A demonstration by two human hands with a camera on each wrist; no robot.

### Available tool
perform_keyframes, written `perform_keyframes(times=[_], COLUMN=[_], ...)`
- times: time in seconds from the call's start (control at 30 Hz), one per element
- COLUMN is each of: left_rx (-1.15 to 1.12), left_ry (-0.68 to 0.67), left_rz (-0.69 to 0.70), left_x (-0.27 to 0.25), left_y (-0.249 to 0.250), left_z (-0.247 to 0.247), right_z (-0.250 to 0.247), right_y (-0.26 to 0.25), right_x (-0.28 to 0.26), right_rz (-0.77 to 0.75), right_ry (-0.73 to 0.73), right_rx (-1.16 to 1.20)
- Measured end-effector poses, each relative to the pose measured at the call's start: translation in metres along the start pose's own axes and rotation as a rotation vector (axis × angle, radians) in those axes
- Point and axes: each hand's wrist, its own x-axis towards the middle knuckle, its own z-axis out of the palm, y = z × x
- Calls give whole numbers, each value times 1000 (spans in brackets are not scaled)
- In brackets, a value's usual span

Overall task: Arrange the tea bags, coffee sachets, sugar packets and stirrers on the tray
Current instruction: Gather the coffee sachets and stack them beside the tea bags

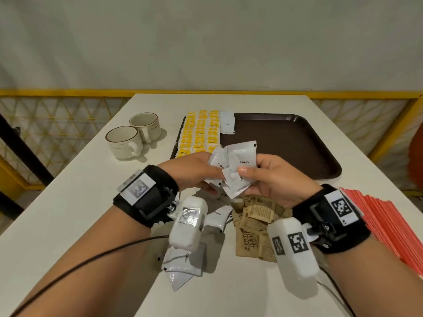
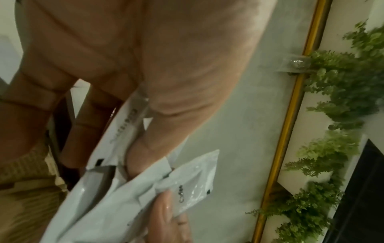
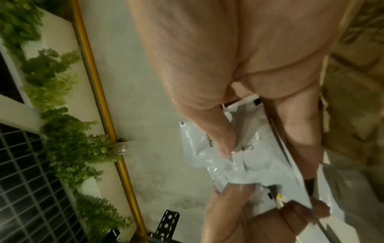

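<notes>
Head view, nearest me: loose white coffee sachets [image 1: 183,261] lie on the table [image 1: 68,213] beside a heap of brown sugar packets [image 1: 256,227], with red stirrers [image 1: 389,225] stacked at my right. Above them my left hand [image 1: 194,170] and right hand [image 1: 277,179] both pinch one fanned bunch of coffee sachets [image 1: 235,168], thumbs pressed on top, fingers curled beneath. Beyond lies the brown tray [image 1: 297,147]: yellow tea bags [image 1: 199,133] fill its left side in rows, one white sachet [image 1: 227,122] just beside them. Two cups [image 1: 132,136] stand left of the tray.
</notes>
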Motion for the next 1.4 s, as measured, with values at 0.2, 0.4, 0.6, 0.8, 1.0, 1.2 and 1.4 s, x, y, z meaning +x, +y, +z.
perform_keyframes(times=[0.2,0.4,0.6,0.8,1.0,1.2,1.4], left_rx=[-108,-176,-330,-367,-663,-801,-935], left_ry=[42,238,330,274,290,312,168], left_rz=[-29,69,161,143,190,193,192], left_x=[8,10,6,4,3,8,8], left_y=[-9,-22,-33,-31,-28,-29,-27], left_z=[17,18,7,11,3,2,7], right_z=[1,2,3,4,-5,-3,0], right_y=[17,19,19,19,11,10,12], right_x=[-1,-2,-3,-3,-4,-5,-5], right_rz=[-77,-77,-70,-83,-106,-107,-129], right_ry=[162,171,196,184,261,209,175], right_rx=[37,119,104,156,242,302,281])
